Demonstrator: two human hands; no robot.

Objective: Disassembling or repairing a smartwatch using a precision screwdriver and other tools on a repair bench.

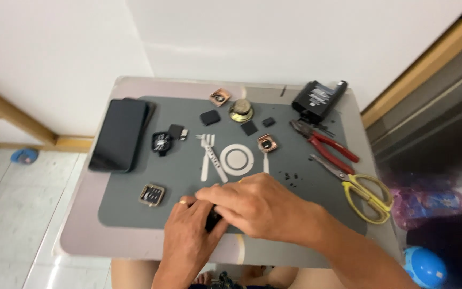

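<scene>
Both hands meet at the near edge of a grey mat (188, 176) on a small table. My left hand (188, 241) and my right hand (258, 206) close together around a small black part (213, 219), mostly hidden between the fingers. The right hand lies over the left. A ring shows on a left finger. Just left of the hands lies a small square metal-framed part (152, 195). Beyond the hands the mat bears a white fork, plate and knife print (236, 159).
A black phone (118, 134) lies at the mat's left. Small square parts (220, 97), a round metal piece (240, 109), black blocks and tiny screws (291, 176) are scattered. A black battery (316, 99), red-handled pliers (324, 142) and yellow scissors (362, 192) lie right.
</scene>
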